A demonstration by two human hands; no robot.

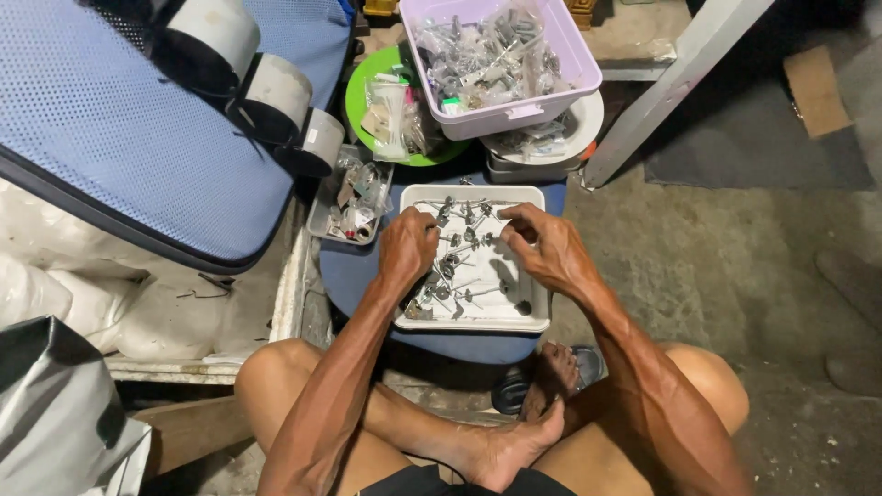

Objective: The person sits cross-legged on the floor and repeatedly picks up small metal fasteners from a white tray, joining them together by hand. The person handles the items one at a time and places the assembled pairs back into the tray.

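Far left, 9 o'clock: blue mesh cushion [119, 119] with three grey rollers [266, 87] on its right edge; grey bag [55, 404] at 7 o'clock. Just left of centre, a small clear tray [349, 197] of mixed metal bits, and above it at 11 o'clock a green plate [363, 101] holding bagged parts.

Centre: white tray [473, 195] sits on a dark blue stool [354, 276], filled with small metal parts with thin stems [464, 237]. Left hand [407, 248] rests over the tray's left side, fingers curled down into the parts, tips hidden, so what it pinches cannot be told. Right hand [544, 248] is over the tray's right half, at 3 o'clock from the left hand; thumb and forefinger pressed together near the top, seemingly pinching a small piece, too small to make out.

At 12 o'clock: lilac plastic bin [570, 50] full of bagged metal hardware, stacked on a white bowl [588, 119]. At 1 o'clock a white slanted board [680, 78]. Right side, 3 o'clock: bare concrete floor [735, 276]. Bottom, 6 o'clock: person's crossed legs, a foot [501, 450] beside a dark sandal [514, 390].
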